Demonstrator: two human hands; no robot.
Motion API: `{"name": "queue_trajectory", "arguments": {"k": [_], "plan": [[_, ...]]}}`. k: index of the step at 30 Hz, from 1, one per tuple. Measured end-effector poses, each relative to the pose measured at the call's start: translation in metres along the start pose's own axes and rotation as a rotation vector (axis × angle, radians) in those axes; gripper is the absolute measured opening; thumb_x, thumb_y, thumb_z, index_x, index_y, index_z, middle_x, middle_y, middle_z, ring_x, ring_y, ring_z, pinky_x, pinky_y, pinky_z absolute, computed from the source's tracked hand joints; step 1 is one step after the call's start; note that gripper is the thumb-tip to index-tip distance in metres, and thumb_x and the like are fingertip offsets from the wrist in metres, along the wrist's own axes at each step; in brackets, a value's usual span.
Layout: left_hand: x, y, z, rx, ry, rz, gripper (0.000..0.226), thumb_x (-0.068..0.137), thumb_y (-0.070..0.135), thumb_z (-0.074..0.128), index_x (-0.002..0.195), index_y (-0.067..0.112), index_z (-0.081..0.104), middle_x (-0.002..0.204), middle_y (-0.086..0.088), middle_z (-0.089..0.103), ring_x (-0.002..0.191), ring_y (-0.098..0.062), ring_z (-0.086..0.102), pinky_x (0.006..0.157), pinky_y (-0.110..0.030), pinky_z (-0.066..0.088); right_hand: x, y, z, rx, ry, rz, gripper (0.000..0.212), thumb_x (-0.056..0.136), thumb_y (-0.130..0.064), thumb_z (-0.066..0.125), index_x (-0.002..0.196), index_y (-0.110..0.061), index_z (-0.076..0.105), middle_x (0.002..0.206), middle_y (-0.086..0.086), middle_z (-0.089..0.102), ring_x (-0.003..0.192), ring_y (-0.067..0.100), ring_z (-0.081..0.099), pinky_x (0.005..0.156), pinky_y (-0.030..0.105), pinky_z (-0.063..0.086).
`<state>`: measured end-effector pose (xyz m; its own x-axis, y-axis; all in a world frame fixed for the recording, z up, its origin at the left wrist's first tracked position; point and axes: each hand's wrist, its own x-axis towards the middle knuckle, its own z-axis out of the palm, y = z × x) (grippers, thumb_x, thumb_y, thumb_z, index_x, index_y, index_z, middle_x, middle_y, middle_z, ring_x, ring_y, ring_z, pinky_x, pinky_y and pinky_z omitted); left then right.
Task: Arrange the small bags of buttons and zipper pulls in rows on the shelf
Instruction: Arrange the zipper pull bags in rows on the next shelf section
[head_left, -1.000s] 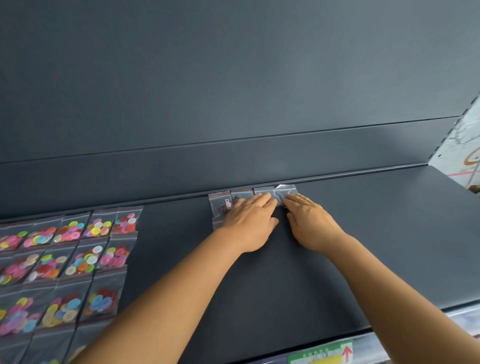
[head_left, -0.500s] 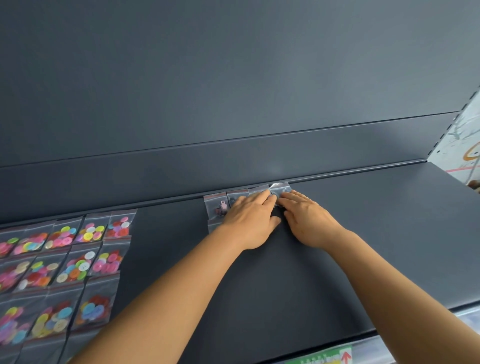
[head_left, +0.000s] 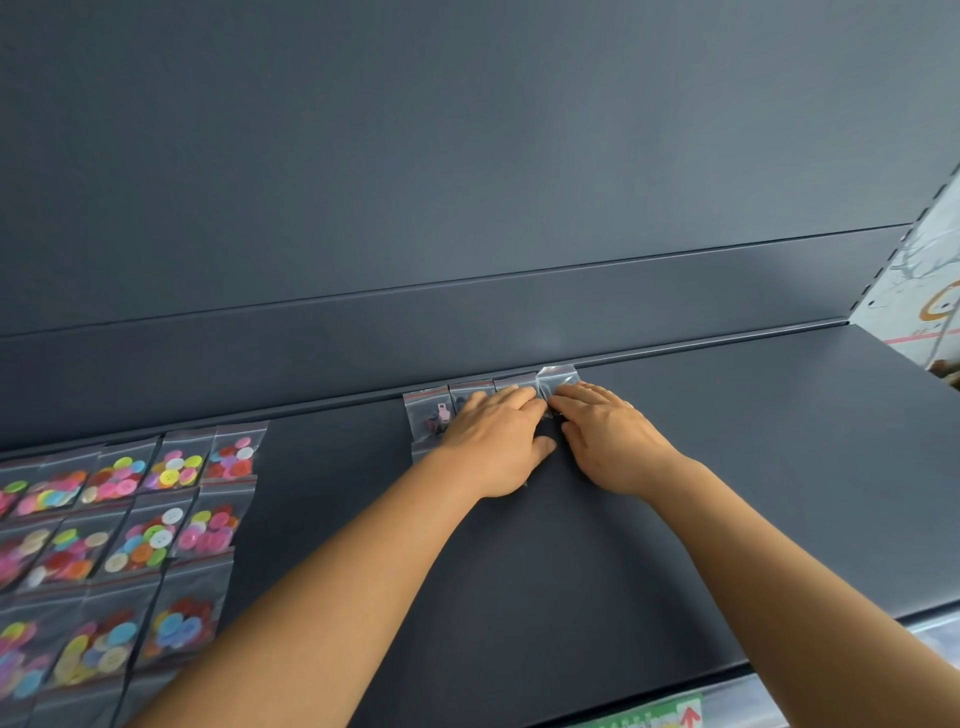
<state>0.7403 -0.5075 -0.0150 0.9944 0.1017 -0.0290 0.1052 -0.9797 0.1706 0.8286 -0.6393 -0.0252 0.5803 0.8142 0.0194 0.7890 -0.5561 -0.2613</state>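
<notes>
A short row of small clear bags of zipper pulls (head_left: 432, 413) lies against the back edge of the dark shelf (head_left: 753, 467). My left hand (head_left: 498, 436) lies flat on the middle bags, fingers straight. My right hand (head_left: 605, 431) rests beside it, its fingertips on the rightmost bag (head_left: 557, 379). The contents under both hands are hidden. Rows of bags with coloured buttons (head_left: 130, 519) fill the shelf's left part.
The dark back panel (head_left: 467, 182) rises behind the shelf. A white patterned wall (head_left: 930, 291) shows at the right end. A green label with a red arrow (head_left: 670, 717) sits on the shelf's front edge below.
Both hands stay on the zipper pull bags with only slight shifts. The view has drifted a little, so the button bags sit further left and lower.
</notes>
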Motion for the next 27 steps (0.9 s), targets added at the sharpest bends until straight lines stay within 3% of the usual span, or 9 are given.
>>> {"name": "queue_trajectory", "arguments": {"k": [6,13,19,27], "plan": [[-0.003,0.002,-0.003,-0.032,-0.001,-0.002,0.041,0.097,0.039,0.041,0.13,0.016,0.043,0.137,0.001,0.041,0.128,-0.02,0.036,0.106,-0.037,0.024,-0.002,-0.005,-0.002,0.007,0.001,0.028,0.039,0.098,-0.02,0.035,0.136,-0.015,0.044,0.149,-0.001,0.035,0.14,0.017,0.025,0.112,0.034,0.024],[-0.022,0.003,-0.015,-0.053,0.147,-0.082,0.048,0.096,0.039,0.046,0.135,0.012,0.039,0.139,-0.002,0.04,0.13,-0.023,0.034,0.105,-0.034,0.026,-0.012,-0.025,-0.009,0.043,0.109,0.048,0.043,0.096,-0.026,0.042,0.138,-0.015,0.041,0.145,-0.001,0.04,0.135,0.02,0.033,0.107,0.033,0.027],[-0.077,-0.006,-0.026,-0.078,0.291,-0.224,0.05,0.095,0.037,0.046,0.139,0.018,0.036,0.14,0.003,0.042,0.129,-0.018,0.036,0.105,-0.03,0.028,-0.027,-0.064,-0.012,0.06,0.132,-0.035,0.049,0.093,-0.032,0.049,0.138,-0.019,0.038,0.142,-0.001,0.041,0.129,0.024,0.038,0.103,0.033,0.03],[-0.183,-0.031,-0.026,-0.05,0.338,-0.477,0.061,0.095,0.045,0.042,0.148,0.024,0.019,0.152,0.006,0.027,0.139,-0.013,0.023,0.113,-0.029,0.02,-0.042,-0.146,0.002,0.074,0.027,-0.207,0.058,0.093,-0.043,0.045,0.145,-0.025,0.026,0.152,-0.006,0.025,0.14,0.017,0.021,0.111,0.033,0.019]]}}
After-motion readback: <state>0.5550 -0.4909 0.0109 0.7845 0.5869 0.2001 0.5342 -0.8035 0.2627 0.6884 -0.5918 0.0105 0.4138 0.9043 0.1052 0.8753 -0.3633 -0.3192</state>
